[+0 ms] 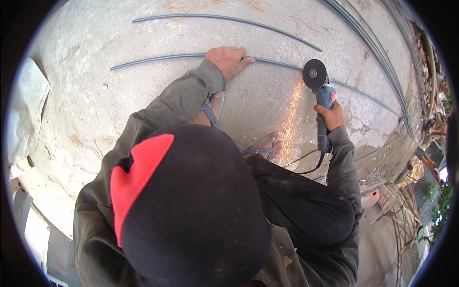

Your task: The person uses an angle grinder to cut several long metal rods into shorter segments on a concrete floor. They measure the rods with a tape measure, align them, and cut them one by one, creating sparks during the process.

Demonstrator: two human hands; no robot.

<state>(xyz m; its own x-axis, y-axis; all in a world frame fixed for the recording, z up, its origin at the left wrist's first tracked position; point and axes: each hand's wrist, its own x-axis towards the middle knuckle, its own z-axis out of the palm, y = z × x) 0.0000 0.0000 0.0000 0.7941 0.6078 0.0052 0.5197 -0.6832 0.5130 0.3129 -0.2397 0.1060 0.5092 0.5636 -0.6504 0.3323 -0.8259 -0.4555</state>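
My left hand (228, 62) is closed over a ribbed steel rebar (167, 57) on the concrete and holds it down; its fingertips are partly hidden. My right hand (332, 116) grips a blue and black angle grinder (325, 97) by the body. The grinder's dark cutting disc (314, 74) meets the same rebar, right of my left hand. Orange sparks (292, 115) stream from that contact toward my sandalled foot (270, 143). A second, shorter rebar (224, 19) lies apart on the far side.
A bundle of long rebars (377, 50) curves along the right. The grinder's black cord (313, 168) trails near my leg. A pale sheet (29, 107) lies at the far left. Sticks and debris (406, 210) stand at the lower right. Dark cloth with a red patch (141, 179) fills the near middle.
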